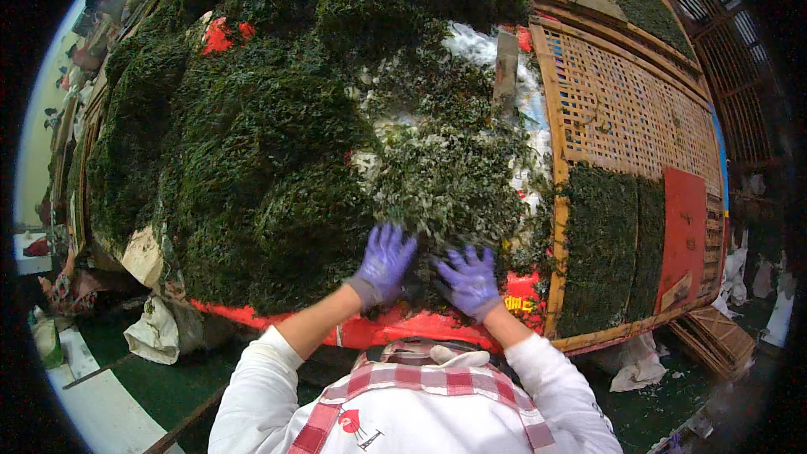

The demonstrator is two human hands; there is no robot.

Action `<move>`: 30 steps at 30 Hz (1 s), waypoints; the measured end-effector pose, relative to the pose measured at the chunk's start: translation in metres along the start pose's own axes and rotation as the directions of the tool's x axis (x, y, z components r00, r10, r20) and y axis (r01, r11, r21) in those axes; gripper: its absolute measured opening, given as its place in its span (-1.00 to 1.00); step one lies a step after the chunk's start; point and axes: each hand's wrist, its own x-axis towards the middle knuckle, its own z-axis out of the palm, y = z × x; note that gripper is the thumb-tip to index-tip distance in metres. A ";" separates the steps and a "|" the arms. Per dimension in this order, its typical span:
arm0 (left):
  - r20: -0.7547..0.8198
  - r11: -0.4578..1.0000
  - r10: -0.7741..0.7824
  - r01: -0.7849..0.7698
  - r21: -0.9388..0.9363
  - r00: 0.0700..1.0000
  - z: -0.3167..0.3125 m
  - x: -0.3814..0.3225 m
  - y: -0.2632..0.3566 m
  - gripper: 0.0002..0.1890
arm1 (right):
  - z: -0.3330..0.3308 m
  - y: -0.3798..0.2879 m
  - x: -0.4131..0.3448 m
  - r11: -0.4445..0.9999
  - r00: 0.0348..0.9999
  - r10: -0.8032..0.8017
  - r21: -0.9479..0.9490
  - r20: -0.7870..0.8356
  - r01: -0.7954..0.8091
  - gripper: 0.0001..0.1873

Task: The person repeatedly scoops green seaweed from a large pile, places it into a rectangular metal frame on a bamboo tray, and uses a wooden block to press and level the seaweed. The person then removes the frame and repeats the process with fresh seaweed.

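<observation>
My left hand [384, 265] wears a purple glove and lies on loose dark green plant material [454, 183], its fingers apart. Beside it my right hand [470, 284], also gloved in purple, rests near the front of this thinner patch with fingers spread. Neither hand holds anything that I can see. White flecks show through the patch, and some of it is blurred close to the fingertips. On the left a large, thick heap of the same dark green material [265, 139] covers the surface. Under it shows a red plastic sheet [403, 328] along the front edge.
On the right lies a wooden frame with woven lattice [630, 94]; dark green sheets [599, 246] and a red board [682, 233] cover its near end. A narrow wooden strip [505, 72] lies beyond my hands. A white sack [154, 331] hangs at lower left. People work at far left.
</observation>
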 end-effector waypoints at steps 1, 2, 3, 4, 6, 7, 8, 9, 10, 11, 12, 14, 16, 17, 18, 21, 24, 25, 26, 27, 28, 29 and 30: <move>-0.032 1.000 0.008 -0.008 0.005 0.999 0.009 0.004 0.012 -0.07 | 0.007 0.008 -0.008 1.000 0.969 0.004 0.019 -0.248 0.001 -0.48; -0.035 1.000 -0.025 0.025 -0.008 0.999 0.017 0.013 0.020 -0.11 | 0.012 0.019 -0.002 0.999 0.994 0.019 -0.032 -0.109 -0.023 -0.48; 0.044 0.997 -0.062 0.063 -0.036 0.997 0.023 0.022 0.031 -0.14 | 0.011 0.031 0.011 0.996 0.999 0.024 -0.081 -0.044 -0.028 -0.48; 0.049 0.995 -0.096 0.096 0.006 0.994 0.024 0.041 0.033 -0.21 | 0.005 0.041 0.027 0.983 0.996 0.083 -0.165 0.014 -0.080 -0.47; -0.113 0.988 -0.155 0.157 0.005 0.981 0.015 0.075 0.028 -0.21 | -0.018 0.057 0.064 0.957 0.993 0.116 -0.265 -0.036 -0.122 -0.44; -0.126 0.985 -0.174 0.175 -0.002 0.977 0.002 0.094 0.020 -0.16 | -0.031 0.064 0.077 0.954 0.991 0.118 -0.269 -0.061 -0.130 -0.42; -0.162 0.982 -0.169 0.152 -0.112 0.972 -0.012 0.103 0.016 -0.15 | -0.045 0.068 0.089 0.960 0.986 0.094 -0.251 -0.136 -0.126 -0.41; -0.218 0.990 -0.139 0.132 -0.047 0.966 -0.029 0.106 0.009 -0.11 | -0.056 0.070 0.097 0.954 0.984 0.113 -0.261 -0.138 -0.147 -0.40; -0.231 0.997 -0.072 0.061 -0.053 0.970 -0.045 0.101 -0.007 -0.11 | -0.064 0.068 0.100 0.952 0.982 0.124 -0.261 -0.141 -0.157 -0.40; -0.215 0.997 0.002 -0.017 -0.071 0.977 -0.058 0.092 -0.022 -0.10 | -0.068 0.065 0.094 0.975 0.978 0.101 -0.176 -0.181 -0.133 -0.42; -0.235 0.996 -0.027 0.045 0.073 0.972 -0.067 0.075 -0.040 -0.11 | -0.068 0.057 0.087 0.979 0.967 0.115 -0.140 -0.228 -0.149 -0.42; -0.134 0.948 -0.167 0.196 0.250 0.977 -0.073 0.033 -0.078 -0.14 | -0.060 0.041 0.064 0.988 0.939 0.109 -0.065 -0.327 -0.138 -0.44; -0.079 0.877 -0.300 0.308 0.368 0.951 -0.065 -0.010 -0.103 -0.18 | -0.042 0.016 0.039 0.994 0.926 0.074 -0.047 -0.371 -0.098 -0.45; -0.061 0.831 -0.361 0.351 0.432 0.931 -0.061 -0.020 -0.106 -0.19 | -0.033 0.005 0.029 0.999 0.908 0.036 0.004 -0.417 -0.037 -0.46; -0.107 0.845 -0.351 0.364 0.392 0.930 -0.058 -0.021 -0.109 -0.22 | -0.025 -0.006 0.022 0.999 0.951 0.037 0.039 -0.308 -0.026 -0.45; -0.121 0.882 -0.391 0.409 0.234 0.913 -0.062 -0.033 -0.114 -0.29 | -0.007 -0.027 0.004 0.986 0.950 -0.099 0.097 -0.296 0.133 -0.45; -0.315 0.951 -0.284 0.307 0.024 0.906 -0.096 -0.054 -0.118 -0.42 | -0.005 -0.026 -0.005 0.952 0.935 -0.153 0.206 -0.319 0.227 -0.48; -0.454 0.962 -0.261 0.269 -0.049 0.852 -0.112 -0.067 -0.116 -0.43 | -0.008 -0.023 -0.008 0.949 0.931 -0.146 0.220 -0.334 0.227 -0.49; -0.478 0.949 -0.307 0.229 -0.215 0.823 -0.135 -0.081 -0.114 -0.41 | -0.013 -0.019 -0.010 0.946 0.934 -0.129 0.241 -0.333 0.217 -0.50; -0.550 0.932 -0.301 0.118 -0.343 0.779 -0.163 -0.094 -0.110 -0.39 | -0.018 -0.015 -0.012 0.944 0.930 -0.116 0.252 -0.349 0.212 -0.51; -0.589 0.930 -0.304 0.097 -0.356 0.749 -0.196 -0.109 -0.102 -0.42 | -0.024 -0.013 -0.014 0.948 0.911 -0.103 0.237 -0.401 0.211 -0.53; -0.644 0.935 -0.283 0.056 -0.349 0.710 -0.231 -0.124 -0.090 -0.45 | -0.032 -0.010 -0.015 0.930 0.870 -0.148 0.233 -0.470 0.284 -0.53; -0.733 0.978 -0.151 -0.009 -0.210 0.663 -0.268 -0.139 -0.078 -0.45 | -0.040 -0.009 -0.016 0.927 0.871 -0.134 0.250 -0.473 0.279 -0.54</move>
